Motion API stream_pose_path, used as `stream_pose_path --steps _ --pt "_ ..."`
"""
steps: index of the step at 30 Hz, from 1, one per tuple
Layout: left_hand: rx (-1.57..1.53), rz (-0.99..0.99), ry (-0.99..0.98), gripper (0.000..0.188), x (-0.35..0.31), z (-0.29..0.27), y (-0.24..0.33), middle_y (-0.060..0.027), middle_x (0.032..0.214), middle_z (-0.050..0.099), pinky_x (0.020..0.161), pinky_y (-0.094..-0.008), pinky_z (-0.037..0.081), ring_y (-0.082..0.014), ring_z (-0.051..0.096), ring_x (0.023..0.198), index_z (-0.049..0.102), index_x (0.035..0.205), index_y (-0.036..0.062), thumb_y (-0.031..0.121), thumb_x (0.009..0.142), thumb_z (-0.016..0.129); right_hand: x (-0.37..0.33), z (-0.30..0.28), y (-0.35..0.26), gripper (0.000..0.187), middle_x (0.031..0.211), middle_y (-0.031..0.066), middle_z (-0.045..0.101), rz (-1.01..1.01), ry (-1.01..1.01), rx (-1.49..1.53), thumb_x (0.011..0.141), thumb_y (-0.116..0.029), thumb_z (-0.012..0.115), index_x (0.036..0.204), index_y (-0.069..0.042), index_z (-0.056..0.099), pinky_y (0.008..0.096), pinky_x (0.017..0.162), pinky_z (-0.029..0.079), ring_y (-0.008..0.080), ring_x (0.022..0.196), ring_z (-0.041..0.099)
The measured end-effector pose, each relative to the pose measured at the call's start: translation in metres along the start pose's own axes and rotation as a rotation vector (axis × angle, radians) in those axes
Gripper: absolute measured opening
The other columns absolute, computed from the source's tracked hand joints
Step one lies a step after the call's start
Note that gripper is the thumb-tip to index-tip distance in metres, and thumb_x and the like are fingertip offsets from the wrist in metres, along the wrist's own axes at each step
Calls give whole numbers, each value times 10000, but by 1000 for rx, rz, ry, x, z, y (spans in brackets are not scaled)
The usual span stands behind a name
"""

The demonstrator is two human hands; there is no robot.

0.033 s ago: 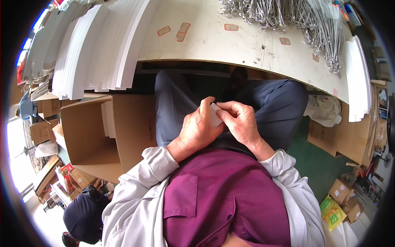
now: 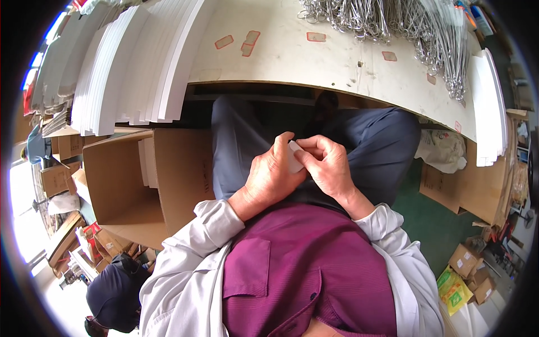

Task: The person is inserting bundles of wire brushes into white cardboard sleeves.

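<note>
Small white piece, both hands on it, just off the table

So the table (image 2: 269,62) is my landmark here. The small white piece (image 2: 295,163) is on the near side of it, over the lap. Left hand (image 2: 270,173) is curled around it, and the right hand (image 2: 328,167) has thumb and index finger closed on its upper end; can't tell what the hidden fingers are doing. Tall white panels (image 2: 129,67) stand at the table's left end, metal wire hooks (image 2: 376,22) lie on its far right, and an open cardboard box (image 2: 182,180) sits by its near left.
</note>
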State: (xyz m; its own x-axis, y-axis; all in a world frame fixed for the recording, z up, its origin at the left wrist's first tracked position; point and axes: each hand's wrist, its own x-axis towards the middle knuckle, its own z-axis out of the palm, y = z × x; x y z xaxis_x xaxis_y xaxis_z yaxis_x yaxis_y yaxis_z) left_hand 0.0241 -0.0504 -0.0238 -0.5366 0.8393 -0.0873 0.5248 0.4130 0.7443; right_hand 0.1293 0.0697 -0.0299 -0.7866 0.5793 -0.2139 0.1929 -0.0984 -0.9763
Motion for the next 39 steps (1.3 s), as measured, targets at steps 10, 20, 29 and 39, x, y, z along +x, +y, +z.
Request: stream_pose_path --steps 10,20,29,39 --pt "10 33 25 426 -6 4 -8 -221 960 721 700 -496 600 -420 728 830 594 1093 -9 195 783 803 5 -13 4 129 763 43 712 303 -12 214 965 -115 742 976 2 689 222 478 459 51 564 596" --pt "-17 69 36 373 -8 4 -13 -216 963 725 711 -494 607 -408 733 839 609 1062 1 174 782 787 3 -10 10 180 700 28 669 334 44 342 970 -158 748 904 -10 671 221 424 437 44 519 567" --pt "-6 86 37 412 -9 6 -15 -203 942 724 709 -482 608 -399 733 836 603 1102 4 182 780 787 3 -6 13 214 676 22 664 282 86 308 965 -167 755 828 -25 672 214 402 408 38 507 557" --pt "51 104 71 498 -10 3 -14 -208 960 721 714 -479 610 -397 732 841 598 1165 -17 215 781 814 -8 -1 19 182 778 60 741 17 111 -83 991 -156 730 955 23 729 250 633 520 60 729 664"
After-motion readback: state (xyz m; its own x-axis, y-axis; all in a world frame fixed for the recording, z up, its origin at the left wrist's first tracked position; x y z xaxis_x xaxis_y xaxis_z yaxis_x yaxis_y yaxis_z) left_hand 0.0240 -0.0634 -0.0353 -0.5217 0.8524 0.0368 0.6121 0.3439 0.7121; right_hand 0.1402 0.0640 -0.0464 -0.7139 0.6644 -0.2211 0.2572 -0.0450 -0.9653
